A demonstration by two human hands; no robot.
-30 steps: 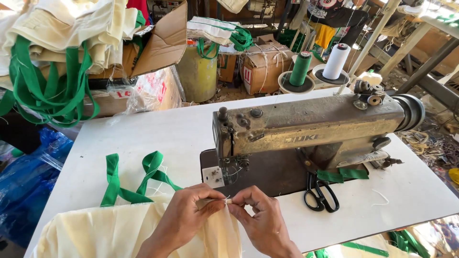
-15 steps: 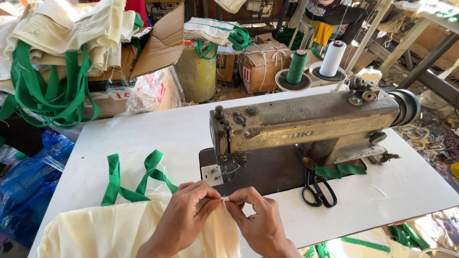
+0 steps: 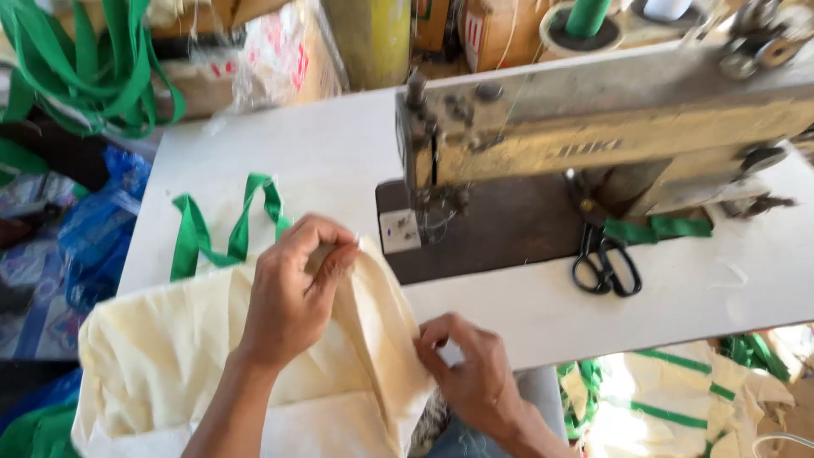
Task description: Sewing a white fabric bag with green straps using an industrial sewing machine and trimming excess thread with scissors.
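Seemingly 2 hands [image 3: 292,297] gripping 1 cream bag [image 3: 170,356]

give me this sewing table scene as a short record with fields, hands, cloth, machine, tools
left hand: left hand pinches the upper edge of the cream cloth bag
right hand: right hand grips the bag's right edge near the table front
bag handles: green straps lie on the white table
machine: worn sewing machine stands beyond the hands, its needle area apart from the bag
tools: black scissors lie on the table beside the machine base
behind: green thread cone at the far edge
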